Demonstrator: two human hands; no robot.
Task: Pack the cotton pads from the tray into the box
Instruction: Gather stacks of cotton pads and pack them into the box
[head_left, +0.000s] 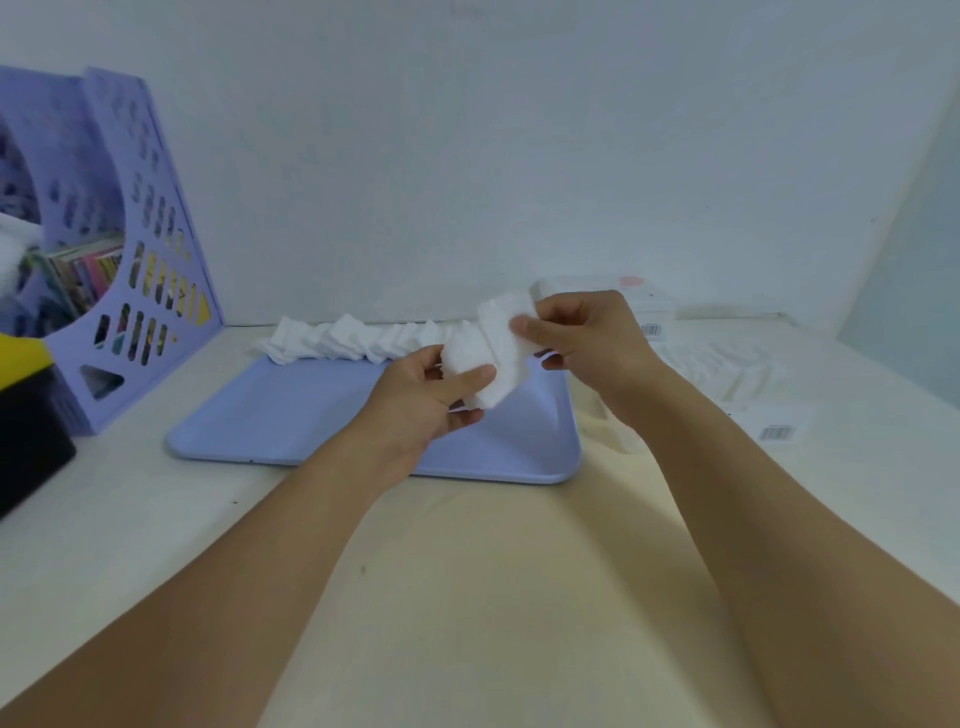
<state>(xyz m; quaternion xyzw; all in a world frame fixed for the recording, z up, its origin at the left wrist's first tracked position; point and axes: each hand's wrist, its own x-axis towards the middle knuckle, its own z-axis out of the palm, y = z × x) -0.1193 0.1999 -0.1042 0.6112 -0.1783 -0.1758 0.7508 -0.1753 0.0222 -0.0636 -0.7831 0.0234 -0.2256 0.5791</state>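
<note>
A lavender tray (291, 415) lies on the table. Along its far edge runs a row of white cotton pads (343, 340). Above the tray's right part both hands hold a stack of white cotton pads (498, 353). My left hand (426, 400) grips the stack's lower end, thumb on top. My right hand (587, 338) pinches the upper end. A white box (657, 306) stands behind my right hand, partly hidden by it.
A purple magazine file (130, 249) with books stands at the left by the wall. A black and yellow object (26, 415) sits at the left edge. White packaging with barcodes (774, 421) lies on the table to the right.
</note>
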